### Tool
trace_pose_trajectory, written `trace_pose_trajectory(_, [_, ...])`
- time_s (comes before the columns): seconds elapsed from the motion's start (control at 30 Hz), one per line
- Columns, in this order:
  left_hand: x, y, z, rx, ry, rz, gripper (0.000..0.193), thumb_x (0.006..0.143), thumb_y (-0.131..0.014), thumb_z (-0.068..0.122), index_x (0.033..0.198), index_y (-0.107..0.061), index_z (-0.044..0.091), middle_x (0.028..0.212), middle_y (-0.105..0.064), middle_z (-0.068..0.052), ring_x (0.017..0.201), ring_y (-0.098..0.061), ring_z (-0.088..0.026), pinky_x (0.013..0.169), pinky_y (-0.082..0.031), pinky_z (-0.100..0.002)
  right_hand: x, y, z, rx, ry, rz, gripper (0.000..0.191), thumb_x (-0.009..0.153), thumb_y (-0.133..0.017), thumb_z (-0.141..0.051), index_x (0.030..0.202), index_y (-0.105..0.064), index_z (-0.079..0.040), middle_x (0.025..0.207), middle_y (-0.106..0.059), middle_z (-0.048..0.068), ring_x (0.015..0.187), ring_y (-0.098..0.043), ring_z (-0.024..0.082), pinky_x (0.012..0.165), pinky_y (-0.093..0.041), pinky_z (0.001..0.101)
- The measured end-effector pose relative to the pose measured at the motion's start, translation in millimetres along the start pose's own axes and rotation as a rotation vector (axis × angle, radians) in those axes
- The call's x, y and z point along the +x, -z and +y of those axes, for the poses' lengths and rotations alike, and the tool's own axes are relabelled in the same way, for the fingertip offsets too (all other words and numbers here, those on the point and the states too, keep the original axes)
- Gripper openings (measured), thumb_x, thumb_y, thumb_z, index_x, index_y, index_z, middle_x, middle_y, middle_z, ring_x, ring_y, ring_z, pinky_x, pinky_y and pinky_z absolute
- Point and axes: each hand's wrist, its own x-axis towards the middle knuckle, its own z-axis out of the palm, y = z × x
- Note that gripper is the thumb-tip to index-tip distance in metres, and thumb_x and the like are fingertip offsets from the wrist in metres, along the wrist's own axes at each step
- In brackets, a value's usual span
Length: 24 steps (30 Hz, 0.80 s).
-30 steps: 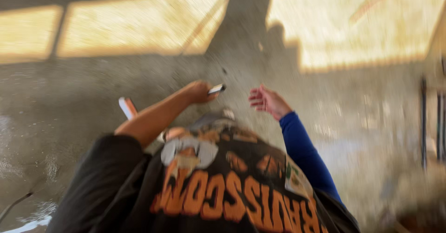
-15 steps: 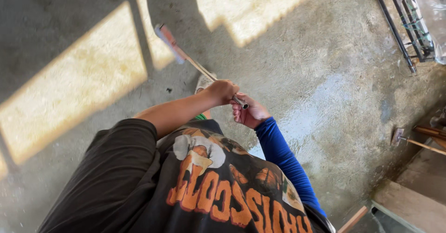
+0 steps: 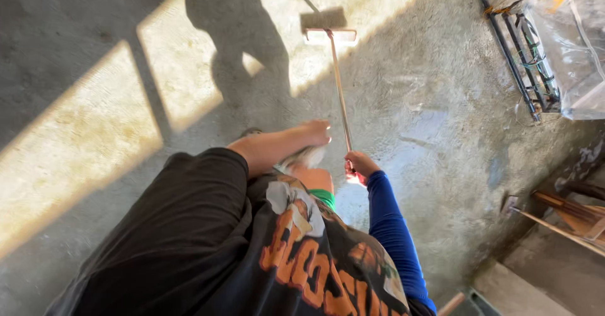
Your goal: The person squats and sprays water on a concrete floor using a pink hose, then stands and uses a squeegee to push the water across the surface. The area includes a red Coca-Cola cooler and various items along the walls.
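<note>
I'm looking down on a rough concrete floor banded with sunlight, and the work in hand is pushing a long-handled floor brush across it. Its flat head lies well ahead of me on the sunlit patch, the thin handle running straight back to my hands. My right hand, in a blue sleeve, is clenched round the lower handle. My left hand sits just beside the shaft — I cannot tell whether it grips it or only rests near. To do this well, I'd judge both hands should close on the handle, spaced apart, keeping the head flat with even pressure. My dark printed shirt hides my feet and the near floor — the metal rack, plastic sheet and tools at right are cut off.
</note>
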Motion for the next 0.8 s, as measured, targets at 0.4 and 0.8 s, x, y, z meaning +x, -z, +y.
trace_pose_trajectory(0.4, [293.8,-10.4,127.1,-0.415,0.392,-0.036,0.062,0.098,-0.058,0.060,0.102,-0.077,0.000,0.105,-0.074,-0.024,0.100,-0.072,-0.039,0.087,-0.056,-0.051,5.9,309.7,-85.1,0.160,-0.167,-0.059,0.017,0.094,-0.068,-0.025,0.104,-0.058,-0.016,0.060,-0.037,-0.005,0.041,-0.034,0.006,0.035,-0.026,0.0252])
trace_pose_trajectory(0.8, [464.1,28.9,114.3,-1.773,0.902,0.535,0.054,0.104,-0.051,0.053,0.101,-0.045,-0.001,0.071,-0.053,-0.015,0.048,-0.056,-0.027,0.045,-0.054,-0.046,138.6,379.6,-207.0,-0.390,-0.095,0.003,0.018,0.101,-0.059,-0.031,0.103,-0.058,-0.013,0.047,-0.039,-0.001,0.030,-0.035,0.014,0.029,-0.026,0.0329])
